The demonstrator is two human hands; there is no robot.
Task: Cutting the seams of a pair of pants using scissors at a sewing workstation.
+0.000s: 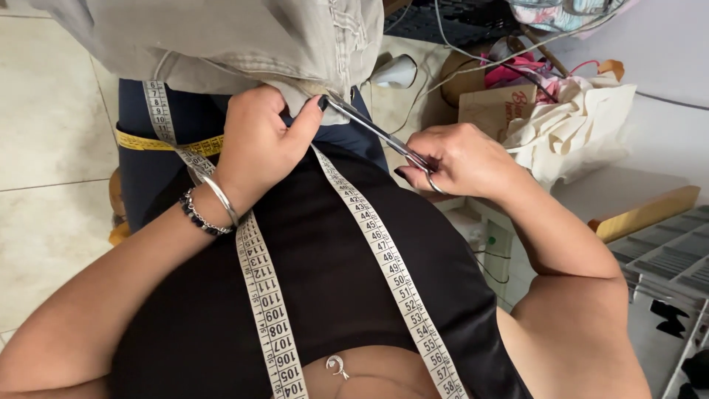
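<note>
Clearly the left hand [255, 144] pinches the beige canvas cloth [221, 41] — the right hand's [461, 159] slim steel scissors [369, 127] could nick that thumb, blades right beside it

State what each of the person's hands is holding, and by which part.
The left hand pinches the lower edge of the beige fabric. The right hand holds the scissors by their handle loops, blades at the fabric's edge.

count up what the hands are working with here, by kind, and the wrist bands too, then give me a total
Scissors: 1, in the right hand
Beige cloth: 1, pinched by the left hand
Tape measure: 1
Bracelets: 2
Total: 5
</note>
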